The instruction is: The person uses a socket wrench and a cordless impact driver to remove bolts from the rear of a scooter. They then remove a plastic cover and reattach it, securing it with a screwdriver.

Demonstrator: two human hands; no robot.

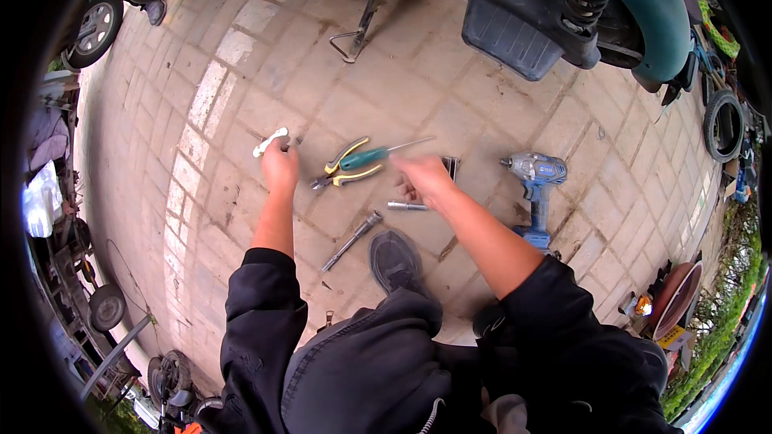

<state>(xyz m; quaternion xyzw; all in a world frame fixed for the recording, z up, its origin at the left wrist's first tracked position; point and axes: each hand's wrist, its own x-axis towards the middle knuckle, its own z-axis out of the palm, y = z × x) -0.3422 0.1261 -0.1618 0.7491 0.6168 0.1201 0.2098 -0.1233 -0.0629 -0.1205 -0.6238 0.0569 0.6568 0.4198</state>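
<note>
My left hand [280, 167] is closed around a small white bone-shaped piece [271, 141], low over the paving. My right hand [428, 180] reaches in from the right, slightly blurred, its fingers bent and apart with nothing visible in them. Between the hands lie pliers with yellow-and-black handles [359, 177] and a screwdriver [363, 159] with a teal handle, its shaft aimed toward the right. Just below my right fingers is a short metal socket [406, 206]. Another metal piece [452, 165], partly hidden, sits beyond that hand. A long socket bar [352, 241] rests nearer my shoe.
To the right lies a blue cordless impact driver [537, 185]. A scooter [515, 32] stands at the far side, and another two-wheeler's kickstand [362, 24] touches the paving. My dark shoe [394, 259] is planted close to the tools. Tyres [724, 126] line the right edge.
</note>
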